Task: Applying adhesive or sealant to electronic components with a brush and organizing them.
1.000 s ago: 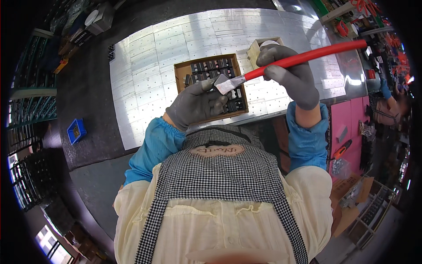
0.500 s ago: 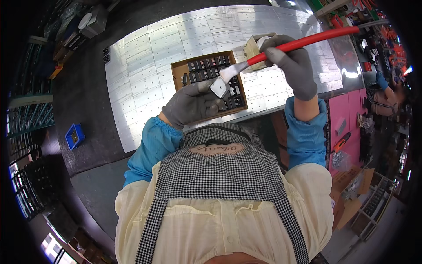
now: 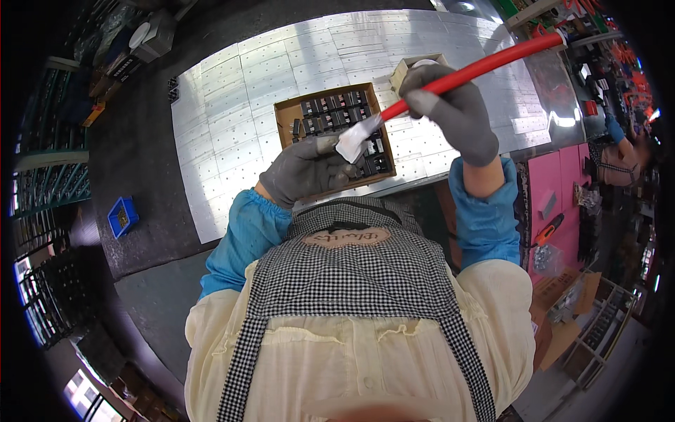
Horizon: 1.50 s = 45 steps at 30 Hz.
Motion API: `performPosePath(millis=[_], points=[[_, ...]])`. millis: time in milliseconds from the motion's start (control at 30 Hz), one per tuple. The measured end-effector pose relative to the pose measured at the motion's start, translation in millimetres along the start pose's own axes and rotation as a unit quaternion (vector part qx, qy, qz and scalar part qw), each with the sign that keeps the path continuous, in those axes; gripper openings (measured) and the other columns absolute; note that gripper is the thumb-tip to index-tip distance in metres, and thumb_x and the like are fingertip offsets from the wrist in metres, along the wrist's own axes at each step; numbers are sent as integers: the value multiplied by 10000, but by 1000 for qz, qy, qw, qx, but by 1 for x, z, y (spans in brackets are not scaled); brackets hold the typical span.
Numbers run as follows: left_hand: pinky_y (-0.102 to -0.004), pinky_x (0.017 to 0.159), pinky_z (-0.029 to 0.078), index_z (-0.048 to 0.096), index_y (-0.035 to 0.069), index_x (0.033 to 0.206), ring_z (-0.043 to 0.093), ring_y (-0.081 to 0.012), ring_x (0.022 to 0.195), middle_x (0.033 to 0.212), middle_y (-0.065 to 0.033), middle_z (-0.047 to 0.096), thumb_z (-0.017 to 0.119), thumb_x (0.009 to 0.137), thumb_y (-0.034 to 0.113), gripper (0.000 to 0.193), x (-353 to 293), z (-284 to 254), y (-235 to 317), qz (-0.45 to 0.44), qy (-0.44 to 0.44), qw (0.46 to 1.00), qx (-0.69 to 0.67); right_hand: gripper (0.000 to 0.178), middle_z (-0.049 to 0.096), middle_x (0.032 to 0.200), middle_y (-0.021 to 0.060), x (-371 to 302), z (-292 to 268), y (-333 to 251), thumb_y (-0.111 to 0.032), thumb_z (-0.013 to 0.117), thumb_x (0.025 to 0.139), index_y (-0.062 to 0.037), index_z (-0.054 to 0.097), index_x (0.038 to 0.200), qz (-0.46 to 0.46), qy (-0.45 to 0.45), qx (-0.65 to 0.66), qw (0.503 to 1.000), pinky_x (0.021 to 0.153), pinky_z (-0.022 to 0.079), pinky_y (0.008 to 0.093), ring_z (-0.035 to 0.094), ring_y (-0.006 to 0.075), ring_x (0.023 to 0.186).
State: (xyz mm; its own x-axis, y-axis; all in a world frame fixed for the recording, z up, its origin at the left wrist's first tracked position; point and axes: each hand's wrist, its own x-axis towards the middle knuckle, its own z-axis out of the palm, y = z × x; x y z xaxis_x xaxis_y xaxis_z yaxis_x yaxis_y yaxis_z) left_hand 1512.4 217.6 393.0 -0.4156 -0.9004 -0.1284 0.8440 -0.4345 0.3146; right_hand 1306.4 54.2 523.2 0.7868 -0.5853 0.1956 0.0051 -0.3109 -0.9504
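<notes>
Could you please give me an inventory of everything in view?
Brush: 1, red handle, in the right grip
Small part: 1, whitish where visible, at the brush tip, in the left grip
Shallow box: 1, brown, on the sheeting
Black parts: many, black, in rows inside the shallow box
Sheeting: several pieces, silvery, on the dark table
Open box: 1, pale, partly behind the right grip
Bin: 1, blue, far left
Tool: 1, orange and black, right side
Carton: 1, brown, lower right
Co-worker: 1, far right
Edges: shelves and clutter, too small to count
Apron: 1, black-and-white check, worn
Grips: 2, grey-gloved, centre
</notes>
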Motion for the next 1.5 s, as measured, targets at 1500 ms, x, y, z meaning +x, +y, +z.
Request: performPosePath(millis=[1500], points=[[-319, 815, 493, 458, 50, 1329, 552, -157, 959, 1159, -135, 559, 555, 957, 328, 475, -16, -1, 5, 51, -10, 999, -11, 235, 642, 806, 67, -7, 1, 17, -173, 643, 872, 19, 649, 1007, 9, 67, 81, 994, 626, 483, 255, 590, 113, 718]])
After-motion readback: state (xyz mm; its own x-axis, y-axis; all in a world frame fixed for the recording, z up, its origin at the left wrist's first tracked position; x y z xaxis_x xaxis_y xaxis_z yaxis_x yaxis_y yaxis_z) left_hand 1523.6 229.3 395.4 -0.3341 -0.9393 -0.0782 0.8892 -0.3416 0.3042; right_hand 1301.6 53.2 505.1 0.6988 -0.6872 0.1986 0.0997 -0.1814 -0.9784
